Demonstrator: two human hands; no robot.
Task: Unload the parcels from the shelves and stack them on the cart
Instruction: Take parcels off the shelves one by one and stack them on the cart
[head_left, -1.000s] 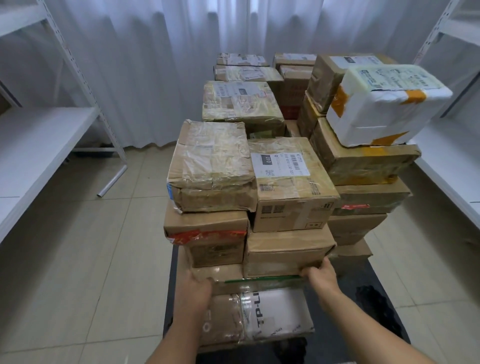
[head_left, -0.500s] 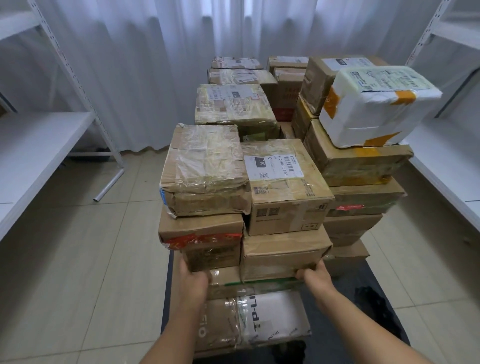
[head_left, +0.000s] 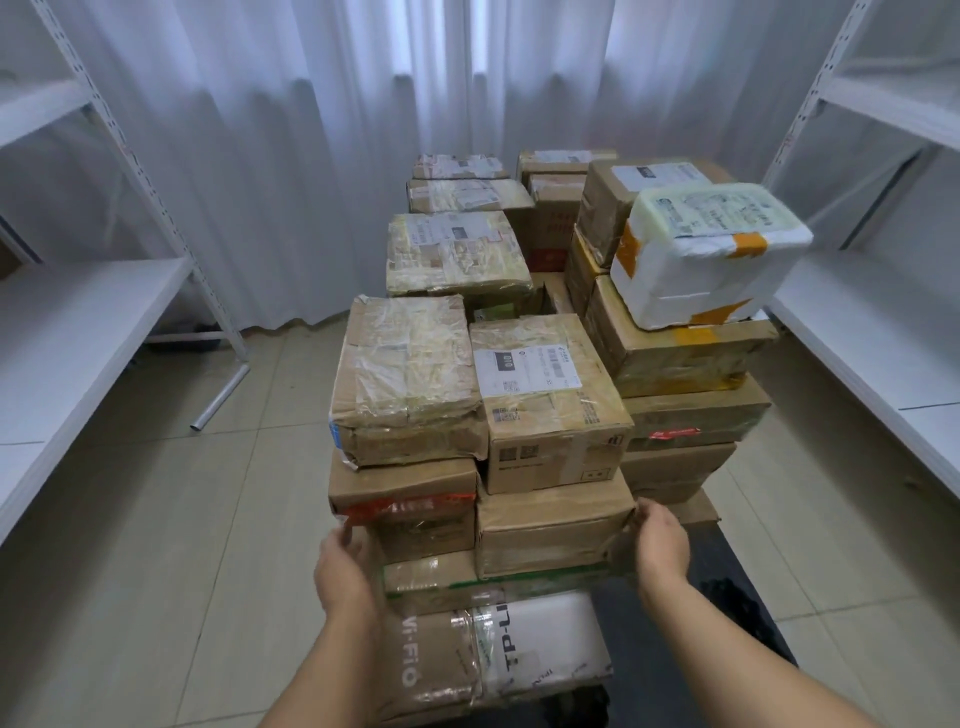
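**Both hands bracing the near stack on the cart**

Your parcels (head_left: 550, 415) sit piled on the cart (head_left: 727, 587), several layers high, right ahead of your fingertips; your left hand (head_left: 340, 569) is at the left edge of the near stack, fingers relaxed and only lightly curved, tips at or just off the red-taped box (head_left: 402, 512), contact too fine to tell, not wrapped round anything; your right hand (head_left: 660, 538) is at the right corner of the plain brown box (head_left: 553, 530), fingers loosely curled toward that corner, looks like touching, no clear pinch; likely you flank the stack from both sides to square it or keep it from sliding, since the upper boxes overhang the ones between your hands; below your wrists lies the TP-Link box (head_left: 535, 649), nearest to you, acting as the low front layer; beyond your right fingertips, up and away, the white foam box (head_left: 711, 254) sits tilted on top of the tall pile, the likeliest one to slip; shelves (head_left: 78, 332) well outside each hand show no parcels in view, so unloading looks near done; curtain (head_left: 311, 156) far past the fingertips.
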